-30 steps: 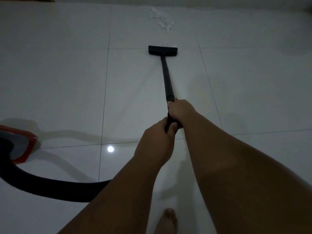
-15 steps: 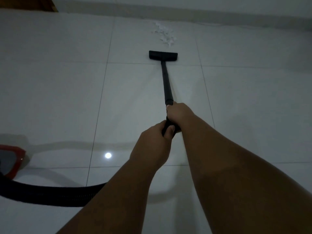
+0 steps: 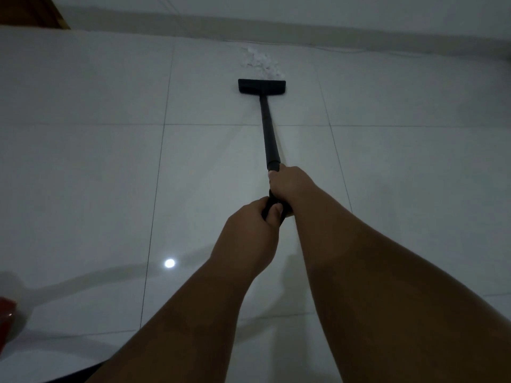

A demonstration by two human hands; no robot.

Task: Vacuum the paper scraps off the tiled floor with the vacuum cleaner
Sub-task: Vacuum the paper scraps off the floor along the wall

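Note:
A black vacuum wand (image 3: 269, 132) runs away from me across the pale tiled floor (image 3: 96, 175). Its flat black nozzle (image 3: 261, 86) rests on the tile, its far edge touching a small heap of white paper scraps (image 3: 260, 62). My right hand (image 3: 289, 185) grips the wand just below its collar. My left hand (image 3: 249, 236) is closed on the handle end right behind it. Both forearms stretch forward from the bottom of the view.
The wall and its baseboard (image 3: 331, 31) run just beyond the scraps, with a thin cable along them. A red corner of the vacuum body (image 3: 7, 313) shows at the lower left edge, and a bit of black hose (image 3: 80, 375) at the bottom. A wooden edge (image 3: 33, 9) sits top left.
The nozzle has slid forward over the tile and now reaches the paper heap. The view has tilted up, so the red vacuum body and hose have dropped toward the lower left edge.

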